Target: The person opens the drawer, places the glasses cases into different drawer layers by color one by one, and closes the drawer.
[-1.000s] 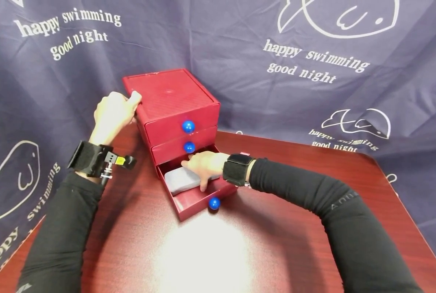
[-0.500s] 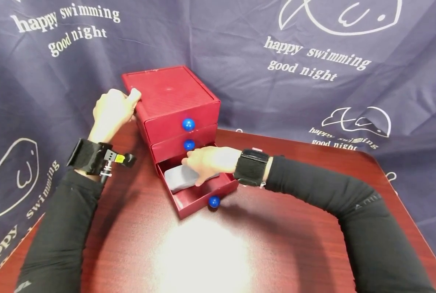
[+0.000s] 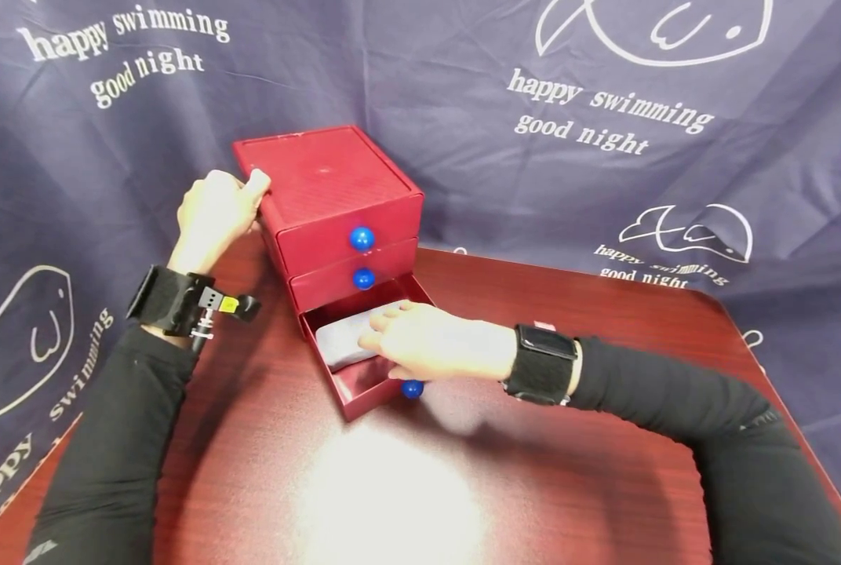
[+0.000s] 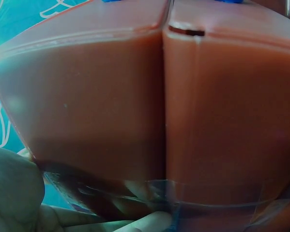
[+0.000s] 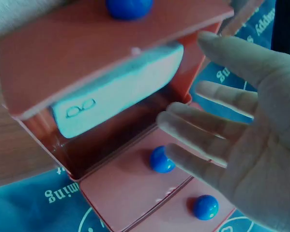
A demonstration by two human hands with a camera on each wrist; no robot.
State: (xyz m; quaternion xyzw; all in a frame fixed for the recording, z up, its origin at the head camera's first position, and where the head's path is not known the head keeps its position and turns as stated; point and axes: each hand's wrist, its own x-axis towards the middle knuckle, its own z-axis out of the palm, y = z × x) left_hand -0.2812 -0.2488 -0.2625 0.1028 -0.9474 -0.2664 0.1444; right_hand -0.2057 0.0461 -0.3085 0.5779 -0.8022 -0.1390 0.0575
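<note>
A red drawer cabinet [image 3: 329,173] with blue ball knobs stands on the table, its bottom drawer [image 3: 367,402] pulled out. Inside that drawer lies a pale grey glasses case [image 3: 343,339]; the right wrist view shows a glasses outline printed on the case [image 5: 120,94]. My left hand [image 3: 212,212] grips the cabinet's upper left side, thumb over the top edge. In the left wrist view its fingers [image 4: 154,222] lie against the red side wall. Over the drawer's right part, my right hand [image 3: 427,341] has its fingers extended and spread, with nothing held.
Two upper drawers with blue knobs [image 3: 362,238] are closed. The reddish wooden table [image 3: 569,439] extends in front and to the right, with a bright glare at its middle. A blue-grey curtain [image 3: 456,94] with white lettering hangs close behind the cabinet.
My right hand has drawn back from the glasses case, rightward and nearer to me, its fingers straightening. The case stays in the drawer, and my left hand keeps its place on the cabinet.
</note>
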